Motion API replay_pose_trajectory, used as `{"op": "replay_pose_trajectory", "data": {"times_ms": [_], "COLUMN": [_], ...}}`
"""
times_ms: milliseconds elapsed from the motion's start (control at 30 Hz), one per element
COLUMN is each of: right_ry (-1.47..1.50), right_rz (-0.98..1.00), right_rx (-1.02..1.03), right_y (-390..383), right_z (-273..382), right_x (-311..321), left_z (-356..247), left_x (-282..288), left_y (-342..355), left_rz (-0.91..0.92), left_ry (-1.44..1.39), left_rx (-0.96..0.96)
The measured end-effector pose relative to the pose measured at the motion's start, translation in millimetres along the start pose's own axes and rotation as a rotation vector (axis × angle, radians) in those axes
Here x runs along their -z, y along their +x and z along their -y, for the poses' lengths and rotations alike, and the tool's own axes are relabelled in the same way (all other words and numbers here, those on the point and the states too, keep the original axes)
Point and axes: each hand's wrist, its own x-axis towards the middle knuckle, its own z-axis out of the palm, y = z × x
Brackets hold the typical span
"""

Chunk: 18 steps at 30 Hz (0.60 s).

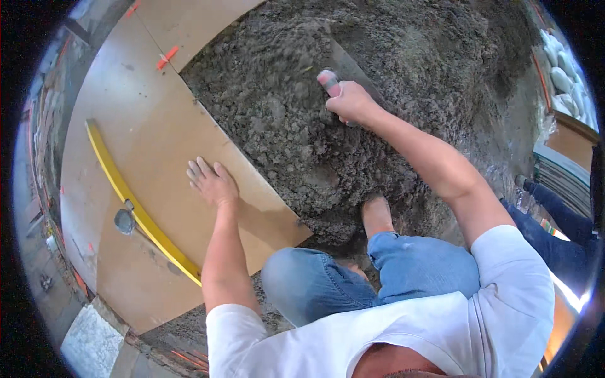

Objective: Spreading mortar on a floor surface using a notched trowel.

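My right hand [349,102] grips the pink-and-grey handle of a trowel [329,82]; its metal blade [348,66] lies over the rough, damp grey mortar bed [290,145] and is slightly blurred. My left hand [211,181] rests palm down with fingers apart on a large beige tile [157,126], near the tile's edge along the mortar. Left of that hand, a long yellow level [110,164] lies on the tile, with a round grey-headed mallet [124,220] beside it. My bare foot [377,213] is in the mortar below my right arm.
Orange clips [166,58] sit on tile joints at upper left. At right are white bags [563,79], stacked boards [558,176] and another person's dark-trousered legs [549,220] near my right elbow. A pale slab [91,343] lies at lower left, beside the tiled surface's edge.
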Motion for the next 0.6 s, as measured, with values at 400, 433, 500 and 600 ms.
{"op": "replay_pose_trajectory", "data": {"times_ms": [400,433,500,600], "right_ry": [-0.598,-0.484,-0.380,-0.376], "right_rz": [-0.035,-0.167,-0.070,0.107], "right_rx": [0.649,0.705,0.365,0.181], "right_y": [21,20,8,40], "right_z": [62,40,32,33], "right_x": [7,16,41,22], "left_z": [8,7,6,0], "left_x": [-3,-2,-1,-1], "left_y": [5,5,8,5], "left_rz": [0.005,0.005,0.007,0.023], "left_ry": [0.000,0.006,-0.002,-0.014], "left_rx": [0.007,0.003,0.040,0.022]}}
